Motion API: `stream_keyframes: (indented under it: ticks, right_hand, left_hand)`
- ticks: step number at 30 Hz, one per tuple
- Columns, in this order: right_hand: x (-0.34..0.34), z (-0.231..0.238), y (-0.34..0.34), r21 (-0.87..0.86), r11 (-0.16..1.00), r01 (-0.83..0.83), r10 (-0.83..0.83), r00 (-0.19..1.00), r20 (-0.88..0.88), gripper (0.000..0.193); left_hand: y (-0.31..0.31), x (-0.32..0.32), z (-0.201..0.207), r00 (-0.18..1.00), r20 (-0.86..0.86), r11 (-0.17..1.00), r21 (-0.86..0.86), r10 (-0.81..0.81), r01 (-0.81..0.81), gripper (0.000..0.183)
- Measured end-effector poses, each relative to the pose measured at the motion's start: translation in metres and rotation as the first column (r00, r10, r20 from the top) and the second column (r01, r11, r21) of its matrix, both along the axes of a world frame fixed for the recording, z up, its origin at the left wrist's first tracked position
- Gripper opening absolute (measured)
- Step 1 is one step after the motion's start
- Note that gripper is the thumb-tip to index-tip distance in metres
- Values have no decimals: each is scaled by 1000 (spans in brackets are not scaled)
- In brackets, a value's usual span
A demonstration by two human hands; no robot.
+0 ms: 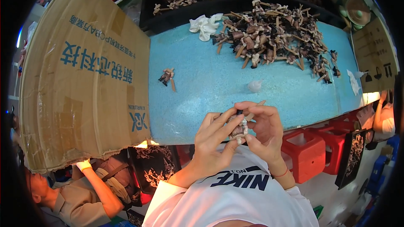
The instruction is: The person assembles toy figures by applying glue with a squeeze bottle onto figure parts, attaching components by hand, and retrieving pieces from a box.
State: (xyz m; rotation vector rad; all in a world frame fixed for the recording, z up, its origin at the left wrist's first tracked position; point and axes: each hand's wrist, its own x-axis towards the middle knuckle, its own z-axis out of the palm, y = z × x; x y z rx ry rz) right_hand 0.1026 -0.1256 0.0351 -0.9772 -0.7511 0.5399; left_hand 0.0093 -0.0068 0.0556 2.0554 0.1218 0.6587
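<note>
Between my two hands, just off the table's front edge, is a small figurine (pixel 239 131) with a pale and brown body and a black end pointing away from me. My left hand (pixel 212 136) grips it from the left, with fingertips at the black end and the thumb low on the body. My right hand (pixel 267 132) curls round its other side, and thumb and fingers touch it. A light wooden stick end shows by the right fingertips. On the blue table (pixel 198 84) lies one similar figurine (pixel 167 77) to the left. A large heap of figurines (pixel 269 35) covers the far right.
A tall cardboard sheet (pixel 84 80) walls off the left side. Crumpled white tissue (pixel 205 26) lies beside the heap, and a small whitish lump (pixel 254 86) sits mid-table. Black trays (pixel 202 2) stand behind. Red stools (pixel 304 153) are at right; a co-worker (pixel 80 193) sits lower left.
</note>
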Motion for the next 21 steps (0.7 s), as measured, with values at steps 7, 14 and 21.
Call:
stream_keyframes:
  ticks: [7,14,21]
  right_hand:
    - [-8,17,-5,-226,961,158,-141,986,89,67]
    - [-6,18,-18,-192,951,244,-215,964,157,68]
    - [-7,30,-13,-310,876,369,-147,817,557,38]
  left_hand:
    - [3,-6,-6,991,6,782,-614,-131,107,41]
    - [11,-10,-12,917,170,59,-977,-361,205,51]
    - [6,-10,-20,881,294,-221,-949,-371,224,51]
